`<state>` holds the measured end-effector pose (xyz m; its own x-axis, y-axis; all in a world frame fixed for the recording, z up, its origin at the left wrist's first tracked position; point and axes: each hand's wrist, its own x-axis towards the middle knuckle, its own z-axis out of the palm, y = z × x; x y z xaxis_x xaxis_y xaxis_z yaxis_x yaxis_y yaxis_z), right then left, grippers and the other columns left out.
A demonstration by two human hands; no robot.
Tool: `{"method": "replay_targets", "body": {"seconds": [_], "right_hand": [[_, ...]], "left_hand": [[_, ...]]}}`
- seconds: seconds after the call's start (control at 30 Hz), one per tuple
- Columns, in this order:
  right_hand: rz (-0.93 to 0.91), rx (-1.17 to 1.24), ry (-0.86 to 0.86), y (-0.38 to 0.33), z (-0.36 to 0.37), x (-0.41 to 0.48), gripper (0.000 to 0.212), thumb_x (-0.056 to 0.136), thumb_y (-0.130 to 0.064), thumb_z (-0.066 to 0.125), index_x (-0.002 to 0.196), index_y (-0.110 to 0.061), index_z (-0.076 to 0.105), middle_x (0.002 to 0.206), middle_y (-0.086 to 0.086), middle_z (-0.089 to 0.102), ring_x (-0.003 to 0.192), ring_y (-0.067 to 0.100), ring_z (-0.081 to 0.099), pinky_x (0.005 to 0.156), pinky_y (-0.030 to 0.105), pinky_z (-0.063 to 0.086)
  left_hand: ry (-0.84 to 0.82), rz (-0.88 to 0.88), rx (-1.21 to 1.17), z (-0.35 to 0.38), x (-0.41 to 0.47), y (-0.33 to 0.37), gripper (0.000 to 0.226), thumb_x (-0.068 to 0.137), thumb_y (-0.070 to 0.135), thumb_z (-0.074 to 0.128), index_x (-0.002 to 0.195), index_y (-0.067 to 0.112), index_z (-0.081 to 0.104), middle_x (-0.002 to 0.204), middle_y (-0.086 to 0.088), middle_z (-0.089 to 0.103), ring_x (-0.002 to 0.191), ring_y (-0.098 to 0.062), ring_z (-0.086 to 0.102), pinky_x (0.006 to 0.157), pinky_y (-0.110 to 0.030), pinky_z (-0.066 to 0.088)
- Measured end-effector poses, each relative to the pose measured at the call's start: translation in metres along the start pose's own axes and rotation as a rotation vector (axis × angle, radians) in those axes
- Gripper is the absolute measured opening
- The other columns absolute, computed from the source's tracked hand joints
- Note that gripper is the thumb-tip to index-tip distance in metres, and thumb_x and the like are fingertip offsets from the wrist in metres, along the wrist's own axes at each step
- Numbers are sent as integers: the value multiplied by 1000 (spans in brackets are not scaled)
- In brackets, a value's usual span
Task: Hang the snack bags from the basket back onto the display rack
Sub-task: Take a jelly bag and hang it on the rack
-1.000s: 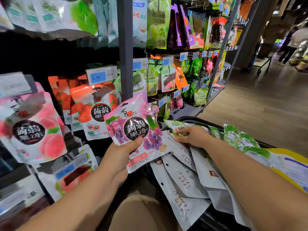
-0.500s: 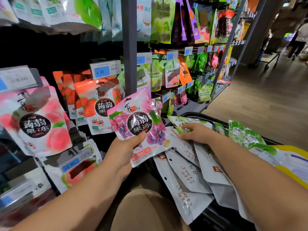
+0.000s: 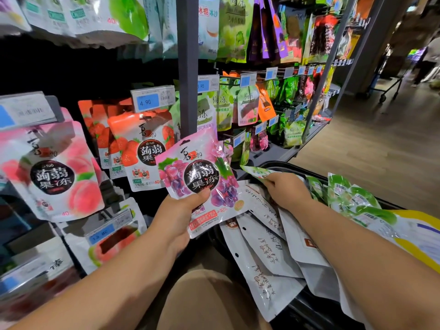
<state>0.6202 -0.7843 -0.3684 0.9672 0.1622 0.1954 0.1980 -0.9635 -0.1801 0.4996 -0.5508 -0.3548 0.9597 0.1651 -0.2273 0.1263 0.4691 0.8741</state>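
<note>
**Grape jelly bag in my left hand, right hand down in the basket**

My left hand [image 3: 181, 210] grips the grape jelly bag [image 3: 197, 177] by its lower part. My thumb is pressed across the front just under the round black label, and my other fingers are behind the bag, out of sight. The bag stands upright with a slight tilt, its hang hole at the top. It is in front of the grey rack post [image 3: 188, 67] and just right of the strawberry bags [image 3: 145, 151] hanging under the 4.90 price tag [image 3: 152, 100]. From where I look, it overlaps the right edge of the front strawberry bag, and I cannot tell whether the two touch. Further left on the rack hangs a peach bag [image 3: 52, 172].

My right hand [image 3: 285, 189] is just to the right of the grape jelly bag and apart from it, low over the black basket [image 3: 281, 164]. Its fingers are curled down and pinch the edge of a green and white bag [image 3: 256, 172], whose corner sticks out leftward towards the bag in my left hand. Below that hand and forearm lie white bags [image 3: 262, 253], fanned out and spilling over the basket's near side. To the right of my wrist sit more green bags [image 3: 352, 198]. Past them, at the far right, is a yellow-edged bag [image 3: 416, 234].
</note>
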Motion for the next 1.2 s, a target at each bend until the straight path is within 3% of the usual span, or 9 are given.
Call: {"method": "replay_targets", "body": {"seconds": [0.13,0.23,0.43,0.5,0.73,0.83,0.93,1.1,1.2], "right_hand": [[143,319,156,4,-13,0,23,101,-27,50,95,-16,70,77,0,61,76,23,53,55,26,31],[172,518,225,2,-25,-2,29,100,-28,53,73,-23,62,60,-7,49,61,17,46,57,28,31],[195,737,345,-11,-50,-8,42,95,-32,61,68,-2,52,60,5,38,56,18,34,59,31,28],[192,810,399,-14,-56,-9,43,95,-33,61,77,6,56,63,7,41,58,18,37,61,32,33],[123,929,604,-26,-90,-23,37,97,-33,59,79,0,57,73,9,52,68,20,47,59,31,38],[132,1050,664,-26,-102,-25,48,88,-44,62,86,3,56,75,9,53,69,22,50,64,43,48],[123,1098,649,-28,-110,-29,40,91,-39,62,84,0,56,75,7,56,68,22,54,66,40,48],[90,1169,469,-25,-99,-43,26,90,-40,63,72,-23,59,64,0,58,54,20,56,59,35,47],[103,1281,401,-20,-90,-57,16,85,-20,74,94,-18,61,75,-4,68,64,19,65,54,31,51]], "left_hand": [[-4,-6,-3,-1,-2,1,24,84,2,70,106,11,68,80,-10,77,67,-23,74,58,-36,60],[0,-1,9,-2,-2,3,23,84,3,71,106,10,69,84,-11,77,70,-24,74,64,-36,59],[-7,26,18,-3,-6,8,18,84,3,71,100,12,70,81,-9,77,72,-24,73,72,-38,57],[-11,38,21,-5,-9,10,18,85,3,71,100,12,70,82,-8,77,74,-24,73,73,-37,57],[13,78,28,-19,-16,17,20,83,4,72,101,13,70,82,-7,77,73,-23,73,67,-35,55],[25,85,38,-25,-19,18,22,82,4,73,102,12,71,91,-12,77,83,-28,73,84,-47,56],[29,93,37,-28,-22,19,25,81,4,74,103,14,71,93,-10,77,94,-32,71,95,-53,52],[21,108,48,-28,-27,18,25,82,3,73,103,15,70,92,-9,77,92,-31,71,94,-53,52],[24,101,45,-29,-29,16,27,80,2,74,104,14,71,95,-12,77,97,-34,70,97,-56,50]]}}
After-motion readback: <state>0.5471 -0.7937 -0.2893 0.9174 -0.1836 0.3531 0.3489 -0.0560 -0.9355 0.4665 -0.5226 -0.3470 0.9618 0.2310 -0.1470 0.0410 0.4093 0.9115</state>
